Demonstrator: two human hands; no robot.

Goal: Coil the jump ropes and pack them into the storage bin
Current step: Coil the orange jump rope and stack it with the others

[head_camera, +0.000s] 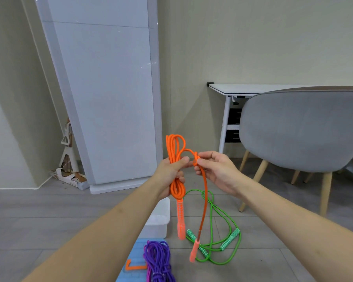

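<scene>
Both my forearms reach forward and up from the bottom corners of the view, meeting in the middle in front of me. My left hand is wrapped around the coiled bundle of the orange jump rope, fingers curled round the strands and thumb laid across the front of them, so the loops stick up above my fist and hang down below it. One orange handle dangles straight down from the bundle. My right hand is held just beside the left, palm turned toward me, thumb and fingertips pinching the rope at a small knot-like wrap where a single strand leaves the coil. From that pinch the free strand drops down to the second orange handle, which hangs near the floor.

Below my hands, on the floor, the green jump rope lies loose in open loops with its patterned green-and-white handles near one another. The purple jump rope sits coiled at the bottom edge, resting on a light blue lid with an orange clip. The clear storage bin stands on the floor just behind the lid, partly hidden by my left forearm.

A grey chair on wooden legs stands to the right, in front of a white table against the wall.
</scene>
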